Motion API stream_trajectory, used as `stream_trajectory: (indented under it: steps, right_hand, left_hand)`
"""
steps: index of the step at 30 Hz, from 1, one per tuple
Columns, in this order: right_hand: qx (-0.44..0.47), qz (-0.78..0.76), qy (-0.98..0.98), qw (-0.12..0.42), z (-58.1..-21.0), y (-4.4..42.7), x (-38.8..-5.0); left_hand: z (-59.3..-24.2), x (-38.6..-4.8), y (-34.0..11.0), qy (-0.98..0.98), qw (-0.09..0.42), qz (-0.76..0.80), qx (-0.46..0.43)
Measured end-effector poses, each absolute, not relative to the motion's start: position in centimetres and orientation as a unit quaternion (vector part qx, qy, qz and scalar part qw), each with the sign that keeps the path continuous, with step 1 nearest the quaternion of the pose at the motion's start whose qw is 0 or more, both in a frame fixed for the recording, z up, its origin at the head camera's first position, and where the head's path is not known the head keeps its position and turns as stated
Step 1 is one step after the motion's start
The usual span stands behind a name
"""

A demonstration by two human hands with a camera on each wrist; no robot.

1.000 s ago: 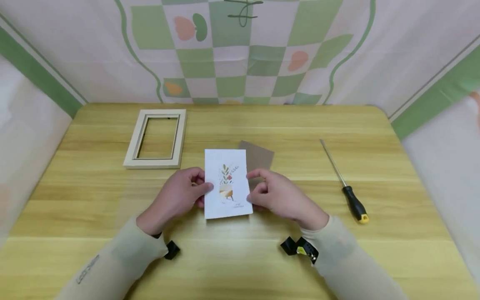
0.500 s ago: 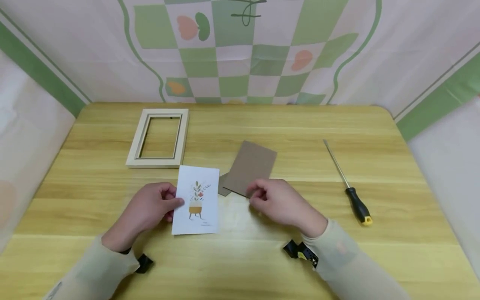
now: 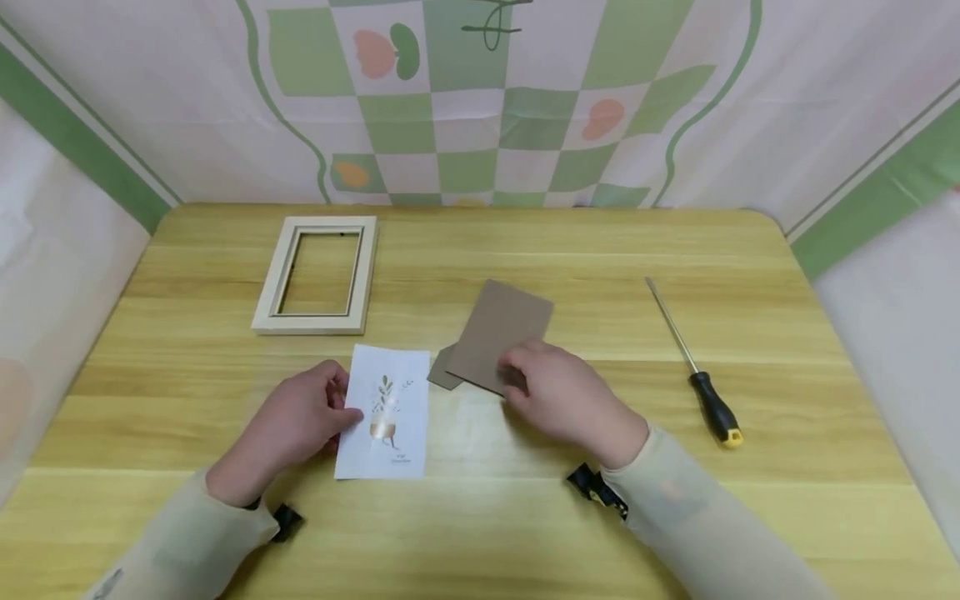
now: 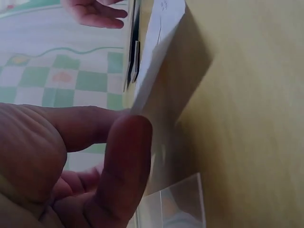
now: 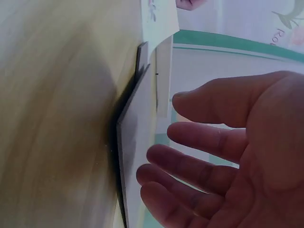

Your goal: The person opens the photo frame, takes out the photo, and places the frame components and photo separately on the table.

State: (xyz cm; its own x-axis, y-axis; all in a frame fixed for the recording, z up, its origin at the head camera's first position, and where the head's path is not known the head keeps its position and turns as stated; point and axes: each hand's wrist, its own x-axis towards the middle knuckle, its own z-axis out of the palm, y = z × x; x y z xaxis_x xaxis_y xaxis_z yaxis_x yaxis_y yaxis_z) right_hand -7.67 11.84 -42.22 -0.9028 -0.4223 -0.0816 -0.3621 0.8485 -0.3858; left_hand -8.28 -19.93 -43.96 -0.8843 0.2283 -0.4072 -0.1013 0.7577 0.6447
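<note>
A white card (image 3: 411, 400) printed with a potted plant is pinched at its left edge between thumb and fingers of my left hand (image 3: 292, 417). In the left wrist view the card (image 4: 154, 61) tilts up from the table, its shadow beneath. My right hand (image 3: 566, 396) hovers at the lower right of a brown backing board (image 3: 498, 325), fingers loosely bent. The right wrist view shows that hand (image 5: 223, 147) holding nothing, thumb and fingers apart, beside the board (image 5: 134, 142). A small brown flap (image 3: 444, 368) sticks out from under the board's left side.
A cream picture frame (image 3: 311, 325) lies at the back left of the wooden table (image 3: 480, 533). To the right lies a screwdriver (image 3: 711, 404) with a black and yellow handle. The left wrist view shows a transparent sheet (image 4: 201, 199) near the left hand. A patterned curtain (image 3: 465, 125) hangs behind.
The right hand has let go of the card and now hovers by the board. The left hand has carried the card left and down towards the table, uncovering the board and flap.
</note>
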Motion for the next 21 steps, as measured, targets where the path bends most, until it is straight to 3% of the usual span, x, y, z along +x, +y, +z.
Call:
stream_trajectory:
  steps: [10,17,21]
  right_hand:
    - [-0.243,-0.121,0.961,0.06,-43.1,11.9,-7.5]
    - [-0.235,-0.11,0.965,0.041,-43.1,12.0,-7.4]
    - [-0.221,-0.095,0.97,0.027,-43.4,12.3,-7.4]
  left_hand:
    - [-43.0,-8.4,-19.3,0.953,0.178,0.228,0.09]
    - [-43.4,-8.3,-16.4,0.898,0.085,0.128,0.412]
    - [-43.3,-8.6,-13.2,0.877,0.101,0.083,0.462]
